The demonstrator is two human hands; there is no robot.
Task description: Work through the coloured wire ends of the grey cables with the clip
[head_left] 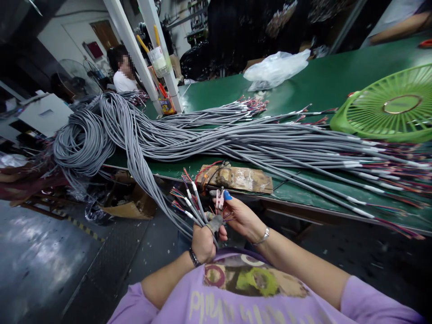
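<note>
Several grey cables [200, 204] in hand, ends bared

Your left hand [203, 245] had its fingers curled round the bunch, just in front of the bench edge. Your right hand [243, 218] pinched a small pale pink piece [219, 198] between fingertips, beside loose coloured wires. Looked done: white bands on, wires exposed at the held ends. Many more cables [236, 139] lay along the green bench [337, 67], ends likewise bared; what those still needed, couldn't tell.

Low in the frame, I'm seeing a lilac shirt [175, 301] showing pale lettering [224, 307], a dark left wristband [194, 258] and a silver right bracelet [265, 236].
</note>
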